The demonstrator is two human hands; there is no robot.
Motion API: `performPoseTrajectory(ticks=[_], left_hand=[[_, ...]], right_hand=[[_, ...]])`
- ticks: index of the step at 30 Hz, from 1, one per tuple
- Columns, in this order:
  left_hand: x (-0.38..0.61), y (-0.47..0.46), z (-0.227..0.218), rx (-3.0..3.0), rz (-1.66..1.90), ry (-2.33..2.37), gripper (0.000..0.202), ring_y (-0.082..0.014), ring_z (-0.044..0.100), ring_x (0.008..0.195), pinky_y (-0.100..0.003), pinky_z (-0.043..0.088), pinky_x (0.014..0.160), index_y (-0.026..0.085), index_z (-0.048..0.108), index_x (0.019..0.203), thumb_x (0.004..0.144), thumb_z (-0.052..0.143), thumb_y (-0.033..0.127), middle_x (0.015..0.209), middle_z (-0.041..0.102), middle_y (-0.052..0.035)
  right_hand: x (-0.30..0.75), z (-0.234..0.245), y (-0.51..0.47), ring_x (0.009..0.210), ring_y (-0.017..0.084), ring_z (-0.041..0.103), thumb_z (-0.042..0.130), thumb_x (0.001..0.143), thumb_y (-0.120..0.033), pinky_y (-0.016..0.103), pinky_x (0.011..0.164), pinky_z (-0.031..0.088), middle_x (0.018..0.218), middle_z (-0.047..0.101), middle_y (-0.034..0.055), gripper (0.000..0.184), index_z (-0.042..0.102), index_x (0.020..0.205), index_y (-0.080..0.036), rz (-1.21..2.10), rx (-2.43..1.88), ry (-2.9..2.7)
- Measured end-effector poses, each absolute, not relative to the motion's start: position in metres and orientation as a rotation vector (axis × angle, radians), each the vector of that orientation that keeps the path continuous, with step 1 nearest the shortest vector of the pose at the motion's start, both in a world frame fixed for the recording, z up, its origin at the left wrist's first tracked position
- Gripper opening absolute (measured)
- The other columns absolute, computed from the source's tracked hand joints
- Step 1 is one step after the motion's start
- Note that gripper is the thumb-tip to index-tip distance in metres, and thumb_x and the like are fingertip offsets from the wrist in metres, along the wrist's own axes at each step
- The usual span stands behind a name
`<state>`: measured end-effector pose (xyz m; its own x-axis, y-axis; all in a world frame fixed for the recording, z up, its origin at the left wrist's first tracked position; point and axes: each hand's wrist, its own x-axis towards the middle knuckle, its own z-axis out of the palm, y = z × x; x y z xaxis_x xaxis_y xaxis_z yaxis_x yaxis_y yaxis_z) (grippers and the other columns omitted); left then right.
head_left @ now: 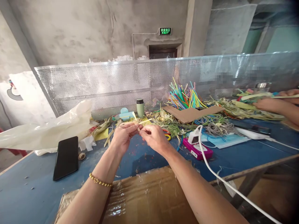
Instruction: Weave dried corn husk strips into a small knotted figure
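Observation:
My left hand [123, 136] and my right hand [154, 137] are raised together over the blue table [28, 189], fingers pinched closed. Between them they hold thin pale straw strips [140, 123] that cross and stick up above my fingertips. A gold bracelet [100, 181] circles my left wrist. Just behind my hands lies a heap of green and pale leaf strips [173, 124], and a yellow-handled tool [167, 136] peeks out beside my right hand.
A black phone [66, 157] lies left, by a plastic sheet [53, 129]. A taped cardboard box [149, 199] is under my forearms. A pink device [197, 150], white charger and cable [210, 165], green bottle [140, 108], coloured sticks [184, 97]. Another person's hands [277, 104] work far right.

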<state>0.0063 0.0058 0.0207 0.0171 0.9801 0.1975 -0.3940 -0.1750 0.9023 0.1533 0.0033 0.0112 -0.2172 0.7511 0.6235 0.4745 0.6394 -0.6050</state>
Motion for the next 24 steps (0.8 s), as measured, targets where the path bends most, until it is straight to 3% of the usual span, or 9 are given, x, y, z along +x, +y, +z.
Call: performPoseTrajectory(ticks=[6, 24], left_hand=[[0.0041, 0.008, 0.022, 1.024, 1.494, 0.773, 0.02, -0.0182, 0.072, 0.072, -0.03, 0.055, 0.079, 0.01, 0.078, 0.072, 0.058, 0.089, 0.019, 0.075, 0.078, -0.0103], [0.0004, 0.0105, 0.0225, 1.021, 1.592, 0.791, 0.027, -0.0192, 0.072, 0.077, -0.031, 0.055, 0.08, 0.01, 0.077, 0.073, 0.053, 0.091, 0.018, 0.076, 0.078, -0.0089]], right_hand=[[0.1528, 0.0118, -0.0012, 0.047, 0.01, 0.045, 0.059, 0.083, -0.011, 0.024, 0.053, 0.03, 0.047, 0.053, -0.0032, 0.03, 0.054, 0.054, -0.018, 0.364, -0.954, -1.875], [0.1522, 0.0127, -0.0065, 0.047, 0.009, 0.041, 0.057, 0.08, -0.006, 0.025, 0.053, 0.027, 0.048, 0.053, -0.004, 0.028, 0.054, 0.055, -0.017, 0.377, -0.929, -1.972]])
